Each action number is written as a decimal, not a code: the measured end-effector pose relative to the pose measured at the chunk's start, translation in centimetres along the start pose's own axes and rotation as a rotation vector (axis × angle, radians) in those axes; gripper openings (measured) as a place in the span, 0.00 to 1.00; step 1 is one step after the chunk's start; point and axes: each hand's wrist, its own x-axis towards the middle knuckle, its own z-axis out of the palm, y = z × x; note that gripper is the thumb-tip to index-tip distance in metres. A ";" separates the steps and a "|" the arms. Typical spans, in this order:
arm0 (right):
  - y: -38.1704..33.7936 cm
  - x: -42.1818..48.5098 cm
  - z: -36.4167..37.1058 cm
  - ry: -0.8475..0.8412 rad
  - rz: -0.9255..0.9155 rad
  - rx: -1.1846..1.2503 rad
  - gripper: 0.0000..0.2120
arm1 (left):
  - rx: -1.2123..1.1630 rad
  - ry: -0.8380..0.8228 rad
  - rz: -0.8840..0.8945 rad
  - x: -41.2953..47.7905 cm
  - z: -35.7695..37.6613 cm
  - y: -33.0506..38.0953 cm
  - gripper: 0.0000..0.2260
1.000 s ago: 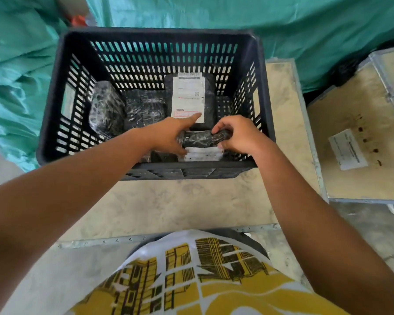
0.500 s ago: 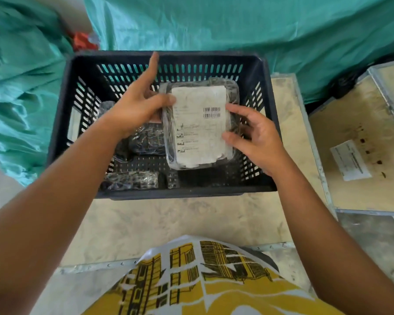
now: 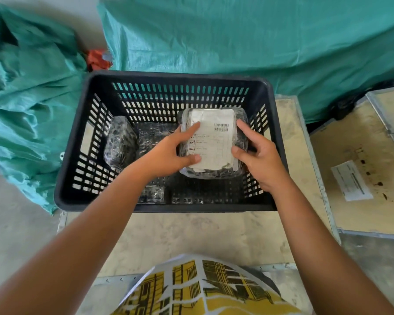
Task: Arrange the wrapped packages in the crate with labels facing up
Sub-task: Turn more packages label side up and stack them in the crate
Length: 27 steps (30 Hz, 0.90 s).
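A black slotted crate (image 3: pixel 68 169) stands on a wooden platform. A large wrapped package (image 3: pixel 216 142) with a white barcode label facing up sits in the crate's right half. My left hand (image 3: pixel 171 153) grips its left edge, fingers over the label. On the package's right edge rests my right hand (image 3: pixel 257 155). A bubble-wrapped dark package (image 3: pixel 120 142) stands at the crate's left, another dark package (image 3: pixel 155 135) lies beside it, and a small one (image 3: pixel 154 194) lies near the front wall, partly hidden by my left forearm.
Teal tarpaulin (image 3: pixel 237 42) hangs behind the crate and a teal sack (image 3: pixel 21 110) bulges to its left. A wooden box lid (image 3: pixel 362 173) with a paper label lies to the right. The platform (image 3: pixel 191 237) shows in front of the crate.
The labelled package has gone from held up above the crate to lower and further right inside it. Both hands came down with it, and the left hand's fingers closed onto the label.
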 end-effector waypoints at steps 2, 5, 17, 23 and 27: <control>-0.3 0.9 0.2 -0.011 0.002 -0.043 0.34 | -0.013 0.022 -0.023 0.7 -0.1 -0.1 0.40; -0.9 2.9 0.5 -0.024 0.034 -0.151 0.33 | -0.035 0.051 -0.058 2.0 -0.7 -0.1 0.43; 1.2 9.3 2.3 -0.138 0.240 -0.344 0.49 | 0.021 0.057 -0.122 7.4 -0.5 -0.8 0.50; 3.1 9.8 2.0 -0.145 0.239 -0.357 0.49 | 0.086 -0.018 -0.132 8.8 -0.3 -2.2 0.53; 4.3 9.6 1.9 -0.134 0.222 -0.339 0.47 | 0.114 -0.070 -0.140 9.8 -0.7 -3.5 0.53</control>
